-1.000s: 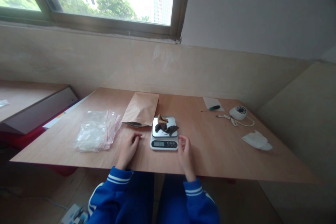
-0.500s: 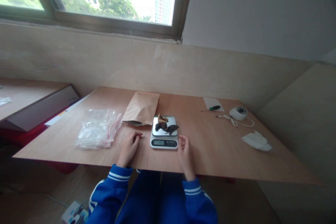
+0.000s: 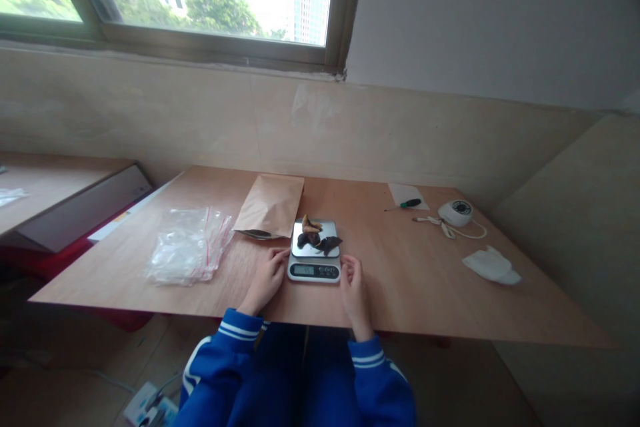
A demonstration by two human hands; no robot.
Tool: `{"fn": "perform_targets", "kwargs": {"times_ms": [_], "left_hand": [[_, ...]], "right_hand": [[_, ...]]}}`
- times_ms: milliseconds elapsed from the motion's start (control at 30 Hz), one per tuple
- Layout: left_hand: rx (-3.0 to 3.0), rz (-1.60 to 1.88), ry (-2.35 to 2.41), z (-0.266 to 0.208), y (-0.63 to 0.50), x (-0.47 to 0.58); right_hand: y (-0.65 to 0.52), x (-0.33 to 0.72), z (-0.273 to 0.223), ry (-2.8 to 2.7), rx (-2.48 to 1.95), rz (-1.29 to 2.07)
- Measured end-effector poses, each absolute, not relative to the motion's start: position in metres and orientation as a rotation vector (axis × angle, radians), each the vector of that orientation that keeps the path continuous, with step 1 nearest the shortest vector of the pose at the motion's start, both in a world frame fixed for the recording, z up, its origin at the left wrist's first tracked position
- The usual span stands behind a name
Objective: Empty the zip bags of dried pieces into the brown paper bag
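A white digital scale point(image 3: 314, 279) with a shiny square plate stands near the table's front edge. On the plate lie several dried, dark brown and tan curled pieces point(image 3: 311, 239); I cannot make out their exact kind. My left hand point(image 3: 266, 279) is at the scale's left side, fingers bent together and their tips against its edge. My right hand point(image 3: 354, 288) rests on the table at the right side, its curled fingers against the casing. The scale's display is lit, but the digits are too small to read. Behind and left lies a brown paper pouch point(image 3: 273, 203), its dark opening towards me.
Clear plastic zip bags point(image 3: 183, 247) lie in a pile at the left. To the right are a green-handled screwdriver point(image 3: 411, 203) on white paper, a white dome camera point(image 3: 455, 212) with its cable, and a crumpled white tissue point(image 3: 493, 265). A power strip point(image 3: 150, 405) sits on the floor.
My left hand has moved right, from the bare table up to the scale's left edge. My right hand stays at the right side. The view has shifted slightly.
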State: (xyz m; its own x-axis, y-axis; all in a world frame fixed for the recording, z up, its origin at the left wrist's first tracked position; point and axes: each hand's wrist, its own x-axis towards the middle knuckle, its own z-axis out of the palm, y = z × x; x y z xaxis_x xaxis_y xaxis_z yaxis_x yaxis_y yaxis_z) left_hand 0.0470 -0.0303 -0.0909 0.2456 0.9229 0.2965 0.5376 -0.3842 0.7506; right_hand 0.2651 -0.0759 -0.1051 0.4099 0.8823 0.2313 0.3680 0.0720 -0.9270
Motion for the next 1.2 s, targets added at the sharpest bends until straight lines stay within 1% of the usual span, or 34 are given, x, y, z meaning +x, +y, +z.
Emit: {"fn": "perform_targets", "kwargs": {"times_ms": [167, 400, 667, 1200], "left_hand": [[1.984, 0.962, 1.347, -0.089, -0.028, 0.058], [1.968, 1.007, 1.314, -0.093, -0.031, 0.054], [1.943, 1.024, 1.294, -0.093, -0.032, 0.051], [1.944, 1.026, 1.285, -0.089, -0.034, 0.051]], "right_hand": [[-0.076, 0.266, -0.107, -1.174, -1.526, 0.529], [-0.074, 0.268, -0.114, -1.185, -1.536, 0.508], [-0.077, 0.268, -0.106, -1.171, -1.587, 0.492], [-0.078, 0.268, -0.104, -1.16, -1.552, 0.476]]}}
